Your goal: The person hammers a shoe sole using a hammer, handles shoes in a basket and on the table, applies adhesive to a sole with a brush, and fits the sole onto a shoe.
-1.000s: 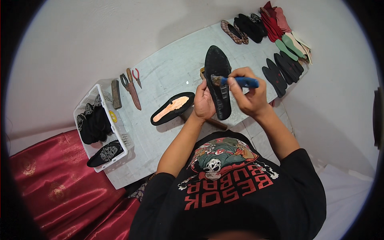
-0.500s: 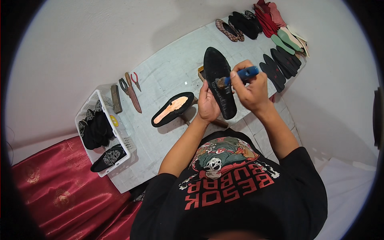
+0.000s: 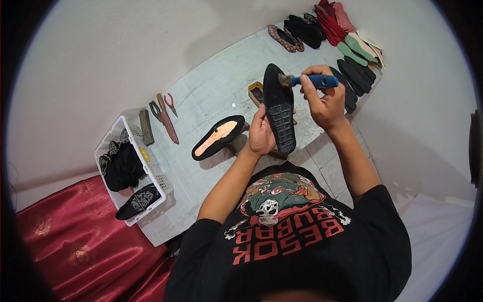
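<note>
My left hand (image 3: 262, 132) grips a black shoe (image 3: 279, 113) by its lower part, its underside turned up and its pointed toe away from me. A grid of raised squares covers the heel half of that underside. In my right hand (image 3: 327, 103) is a brush with a blue handle (image 3: 322, 81). Its stained bristles (image 3: 287, 80) meet the shoe's edge near the toe. Left of my left hand, a second black shoe (image 3: 217, 156) rests on a stand, with a peach-coloured strip (image 3: 221, 135) along it. A yellowish open container (image 3: 255, 92) sits behind the held shoe, partly hidden.
A white basket (image 3: 163, 183) with several embroidered black shoes stands at the table's left end. Beside it lie a dark block (image 3: 146, 127), a knife (image 3: 169, 126) and red-handled pliers (image 3: 171, 104). Patterned shoes (image 3: 283, 39), green soles (image 3: 352, 53) and black soles (image 3: 358, 75) line the far right.
The brush has moved from the middle of the underside up toward the toe. My left hand has turned the shoe slightly, and more of the yellowish container shows.
</note>
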Tool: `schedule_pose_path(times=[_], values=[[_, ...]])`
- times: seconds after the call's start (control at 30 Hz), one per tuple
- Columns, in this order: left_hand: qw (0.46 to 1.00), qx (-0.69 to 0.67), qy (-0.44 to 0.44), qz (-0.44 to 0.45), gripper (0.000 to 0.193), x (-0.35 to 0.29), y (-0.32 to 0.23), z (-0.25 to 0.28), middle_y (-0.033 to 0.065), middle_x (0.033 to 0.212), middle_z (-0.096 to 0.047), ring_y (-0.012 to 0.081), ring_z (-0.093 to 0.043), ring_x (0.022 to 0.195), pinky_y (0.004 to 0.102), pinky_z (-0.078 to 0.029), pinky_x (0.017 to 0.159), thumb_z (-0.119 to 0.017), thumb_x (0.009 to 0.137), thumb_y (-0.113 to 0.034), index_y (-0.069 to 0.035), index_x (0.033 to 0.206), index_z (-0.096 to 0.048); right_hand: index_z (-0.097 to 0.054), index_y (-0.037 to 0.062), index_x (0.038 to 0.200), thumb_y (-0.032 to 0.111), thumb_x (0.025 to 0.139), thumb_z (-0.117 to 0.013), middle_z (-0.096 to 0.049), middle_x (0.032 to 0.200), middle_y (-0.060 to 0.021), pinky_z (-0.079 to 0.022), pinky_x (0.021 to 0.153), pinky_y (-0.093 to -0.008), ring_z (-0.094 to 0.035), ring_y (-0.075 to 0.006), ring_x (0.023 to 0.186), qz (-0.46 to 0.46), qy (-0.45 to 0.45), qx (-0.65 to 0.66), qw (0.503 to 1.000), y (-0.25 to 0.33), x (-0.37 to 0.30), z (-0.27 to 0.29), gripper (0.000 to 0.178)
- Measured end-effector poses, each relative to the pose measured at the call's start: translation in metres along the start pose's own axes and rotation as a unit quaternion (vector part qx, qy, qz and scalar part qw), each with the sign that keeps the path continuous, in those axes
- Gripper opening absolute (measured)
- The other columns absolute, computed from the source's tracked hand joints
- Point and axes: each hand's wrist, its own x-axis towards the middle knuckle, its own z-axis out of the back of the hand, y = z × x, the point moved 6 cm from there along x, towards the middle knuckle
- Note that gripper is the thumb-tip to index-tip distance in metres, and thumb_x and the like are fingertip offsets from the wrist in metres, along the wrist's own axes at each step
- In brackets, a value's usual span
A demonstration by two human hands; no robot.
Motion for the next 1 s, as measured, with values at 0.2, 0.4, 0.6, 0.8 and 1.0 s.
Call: schedule_pose_path(times=[0.2,0.4,0.6,0.8,1.0], values=[[0.997,-0.081,0.000,-0.006,0.059,0.003,0.000,-0.011,0.0164,0.129,-0.067,0.0316,-0.067,0.112,0.0474,-0.051,0.103,-0.030,0.109,-0.045,-0.002,0.143,-0.053,-0.063,0.0019,0.099,0.011,0.098,-0.067,-0.066,0.072,-0.0072,-0.048,0.056,-0.0301,-0.065,-0.0162,0.061,0.065,0.074,0.011,0.995,0.012,-0.024,-0.010,0.010],[0.999,-0.008,0.020,0.033,0.064,0.005,0.004,0.000,0.0196,0.133,-0.065,0.0343,-0.066,0.114,0.0495,-0.049,0.105,-0.030,0.103,-0.043,0.000,0.143,-0.053,-0.062,0.0004,0.097,0.012,0.099,-0.065,-0.065,0.068,-0.0068,-0.047,0.052,-0.0304,-0.064,-0.0168,0.055,0.053,0.033,-0.026,0.998,0.002,-0.001,0.009,0.012],[0.999,-0.021,-0.028,0.017,0.062,0.013,0.017,0.004,0.0213,0.129,-0.066,0.0360,-0.067,0.110,0.0506,-0.052,0.100,-0.029,0.103,-0.043,-0.001,0.143,-0.052,-0.063,0.0004,0.096,0.011,0.098,-0.066,-0.066,0.071,-0.0083,-0.048,0.055,-0.0306,-0.065,-0.0177,0.058,0.075,0.010,-0.025,0.997,-0.009,0.007,0.025,0.011],[0.999,-0.016,-0.032,0.000,0.061,0.028,0.015,0.004,0.0206,0.126,-0.067,0.0360,-0.068,0.109,0.0509,-0.053,0.099,-0.028,0.104,-0.043,-0.001,0.142,-0.052,-0.062,0.0000,0.095,0.008,0.096,-0.066,-0.063,0.066,-0.0080,-0.047,0.054,-0.0308,-0.062,-0.0176,0.054,0.082,0.030,-0.027,0.996,-0.021,-0.009,0.030,0.010],[0.999,-0.001,-0.049,-0.012,0.062,0.034,0.014,0.013,0.0198,0.127,-0.066,0.0348,-0.067,0.110,0.0512,-0.054,0.099,-0.028,0.104,-0.043,-0.002,0.142,-0.053,-0.061,0.0011,0.096,0.010,0.097,-0.066,-0.061,0.064,-0.0080,-0.046,0.053,-0.0317,-0.062,-0.0190,0.053,0.060,0.042,-0.024,0.997,-0.037,0.010,0.026,0.010]])
